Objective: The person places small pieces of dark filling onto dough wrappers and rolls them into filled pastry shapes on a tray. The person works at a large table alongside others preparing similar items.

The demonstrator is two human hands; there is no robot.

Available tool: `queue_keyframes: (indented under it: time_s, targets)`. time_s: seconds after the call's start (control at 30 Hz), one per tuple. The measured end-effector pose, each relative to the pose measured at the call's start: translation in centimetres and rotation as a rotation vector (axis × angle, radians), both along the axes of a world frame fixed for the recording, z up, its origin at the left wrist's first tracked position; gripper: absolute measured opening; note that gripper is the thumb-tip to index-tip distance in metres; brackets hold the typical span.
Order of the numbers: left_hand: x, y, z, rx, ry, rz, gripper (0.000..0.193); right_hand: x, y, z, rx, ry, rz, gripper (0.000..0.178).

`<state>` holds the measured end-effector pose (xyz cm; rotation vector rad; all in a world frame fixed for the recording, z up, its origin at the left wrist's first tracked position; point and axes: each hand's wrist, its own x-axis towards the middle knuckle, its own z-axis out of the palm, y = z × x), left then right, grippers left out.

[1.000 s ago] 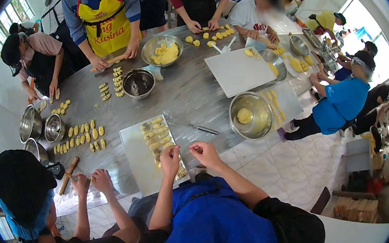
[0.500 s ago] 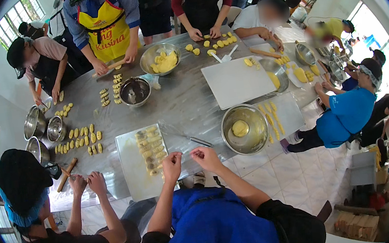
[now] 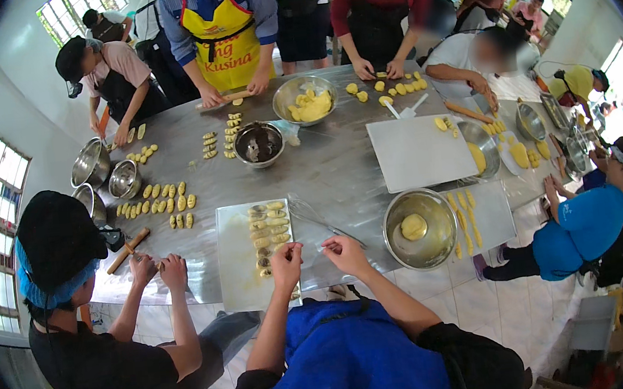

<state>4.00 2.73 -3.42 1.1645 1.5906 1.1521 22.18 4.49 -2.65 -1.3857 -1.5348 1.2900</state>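
Observation:
My left hand is closed in a pinch above the right edge of a white tray. Rows of small yellow dough pieces, some with dark filling showing, lie on that tray. A short gap away, my right hand has its fingertips pressed together too. Whatever either hand pinches is too small to make out. Just beyond the right hand lies a wire whisk. To its right stands a steel bowl with a ball of yellow dough in it.
Dough strips rest on a board right of the bowl. A white board lies behind it. Across the steel table are a bowl of dark filling and more dough pieces. A co-worker stands close at my left.
The whole view has swung, so the table and people sit farther right and lower. Both my hands stay pinched at the table's near edge, with a similar gap between them.

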Motion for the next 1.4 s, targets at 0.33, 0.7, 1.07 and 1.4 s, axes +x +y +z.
queue_keyframes:
  time_s: [0.33, 0.7, 1.07, 1.4]
  targets:
    - [-0.8, -0.7, -0.3, -0.007, 0.070, 0.044, 0.020, -0.8, 0.1, -1.1, 0.002, 0.011, 0.041, 0.017]
    - [-0.9, -1.4, -0.7, -0.009, 0.078, -0.016, 0.020, -1.4, -1.0, -1.1, 0.011, 0.003, 0.055, 0.016]
    - [-2.5, -1.9, -1.3, 0.002, 0.045, -0.025, 0.021, -3.5, -1.9, -0.8, 0.034, 0.009, 0.051, 0.016]
    - [-4.6, -1.4, 0.7, 0.072, 0.059, -0.072, 0.021, -5.0, -2.2, 1.0, 0.063, -0.049, 0.009, 0.016]
